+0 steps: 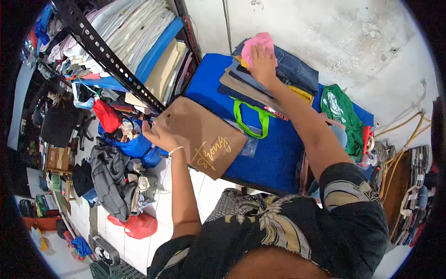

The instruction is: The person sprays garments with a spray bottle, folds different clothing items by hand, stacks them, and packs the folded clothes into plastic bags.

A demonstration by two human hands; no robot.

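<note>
Resting fingers-spread on pink cloth point(263, 38), right hand point(264, 63) sits well apart; left hand point(160, 136) touches the brown bag point(204, 132), grip unclear, bag's length running rightward from it.

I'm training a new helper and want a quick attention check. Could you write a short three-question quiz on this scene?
1. Fill in: the right hand is on a ____ cloth.
2. What colour is the lettering on the brown bag? (a) black (b) gold (c) white
3. True or false: the left hand is on that cloth too.

Key:
1. pink
2. b
3. false; it is at the brown bag's edge
</note>
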